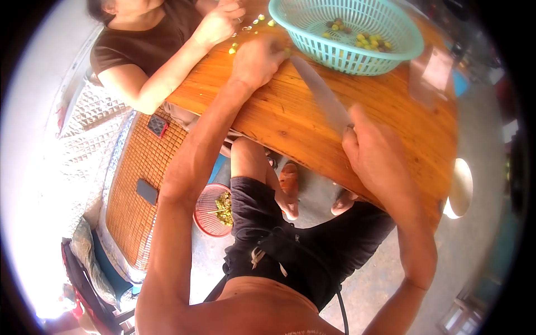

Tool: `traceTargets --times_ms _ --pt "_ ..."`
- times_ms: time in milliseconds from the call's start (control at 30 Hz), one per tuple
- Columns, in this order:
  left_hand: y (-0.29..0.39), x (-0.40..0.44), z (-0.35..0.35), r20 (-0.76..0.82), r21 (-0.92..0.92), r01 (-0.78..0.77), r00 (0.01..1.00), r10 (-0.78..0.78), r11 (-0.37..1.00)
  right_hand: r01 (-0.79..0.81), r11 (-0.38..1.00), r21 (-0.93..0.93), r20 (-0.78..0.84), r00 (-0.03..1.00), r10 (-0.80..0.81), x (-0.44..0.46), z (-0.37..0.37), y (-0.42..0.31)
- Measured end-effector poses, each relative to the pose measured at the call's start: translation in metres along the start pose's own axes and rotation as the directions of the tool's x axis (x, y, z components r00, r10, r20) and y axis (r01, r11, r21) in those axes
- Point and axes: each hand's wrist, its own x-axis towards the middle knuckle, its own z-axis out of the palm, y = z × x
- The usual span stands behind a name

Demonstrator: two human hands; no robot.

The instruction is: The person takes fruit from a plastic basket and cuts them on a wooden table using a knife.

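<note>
The bare left hand (258, 62) is blurred, its fingers' hold unclear; the long grey metal knife (322, 94) is smeared too. The top edge crops the oval turquoise plastic basket (335, 57).

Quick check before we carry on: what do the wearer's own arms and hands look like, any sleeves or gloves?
No sleeves show on the left arm or right arm. The left hand and right hand are ungloved, with no watch visible. Blur hides whether rings are worn.
</note>
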Motion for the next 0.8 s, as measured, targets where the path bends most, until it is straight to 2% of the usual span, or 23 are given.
traceTargets --times_ms 67,133,167,367,500,567,600,667,700,800 --pt "-0.001 0.006 0.003 -0.028 -0.103 0.006 1.000 -0.009 0.995 0.002 1.000 -0.013 -0.026 1.000 -0.002 0.000 0.002 0.016" --pt "0.000 0.002 0.000 -0.017 -0.123 0.025 0.999 -0.027 0.992 -0.071 0.996 0.059 0.074 0.995 0.066 0.005 0.006 0.042" --pt "0.000 -0.002 -0.003 -0.001 -0.140 0.046 0.999 -0.046 0.989 -0.070 0.996 0.062 0.072 0.995 0.066 0.005 0.007 0.044" --pt "0.008 -0.033 -0.012 0.049 -0.093 -0.002 0.999 0.006 0.996 -0.058 0.997 0.057 0.049 0.997 0.055 0.004 0.007 0.044" --pt "0.010 -0.040 -0.013 0.012 -0.040 -0.038 0.999 0.039 0.998 -0.066 0.996 0.062 0.055 0.997 0.063 0.004 0.007 0.044" --pt "0.011 -0.043 -0.019 0.021 -0.118 0.086 0.996 -0.084 0.989 -0.063 0.996 0.058 0.039 0.997 0.060 0.004 0.007 0.044" --pt "0.005 -0.044 -0.020 0.021 -0.118 0.083 0.996 -0.081 0.990 -0.064 0.996 0.055 0.041 0.997 0.062 0.004 0.007 0.044" --pt "-0.014 -0.048 -0.020 -0.152 0.011 0.039 0.988 -0.037 0.999 -0.065 0.997 0.053 0.044 0.997 0.062 0.004 0.007 0.044" --pt "-0.011 -0.049 -0.027 -0.110 0.004 0.143 0.984 -0.142 0.990 -0.059 0.997 0.055 0.043 0.997 0.056 0.004 0.007 0.045" --pt "-0.011 -0.043 -0.036 -0.014 -0.019 0.143 0.990 -0.143 0.990 -0.041 0.997 0.068 0.047 0.998 0.037 0.004 0.010 0.048"
